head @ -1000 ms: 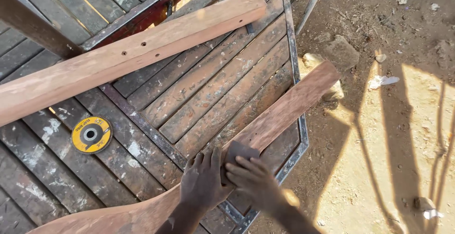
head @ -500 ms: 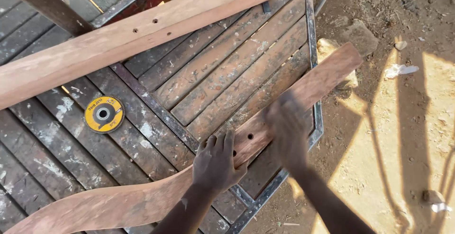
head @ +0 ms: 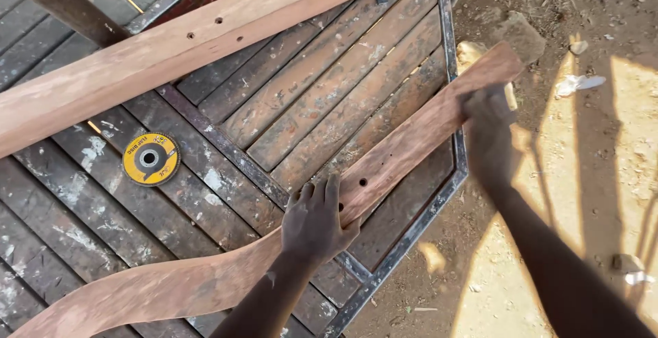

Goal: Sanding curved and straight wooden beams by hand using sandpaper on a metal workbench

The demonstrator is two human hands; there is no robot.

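Note:
A long curved wooden piece [head: 411, 149] with a few drilled holes lies slantwise over a slatted workbench with a metal frame [head: 454, 98]. My left hand [head: 315, 223] presses down on its middle, fingers spread across its width and thumb over its edge. My right hand [head: 490, 122] is blurred by motion and rests on the piece's far end, past the bench edge. Whether it holds anything is not visible.
A thick straight wooden beam [head: 171, 57] with drilled holes lies across the bench top. A yellow round abrasive disc [head: 150, 158] sits on the slats to the left. Beyond the bench edge lies dirt ground [head: 603, 194] with a stone [head: 521, 33] and a white scrap [head: 579, 84].
My right hand slid from beside my left hand up along the curved piece to its far end. My left hand stayed pressed on the middle. The view shifted slightly.

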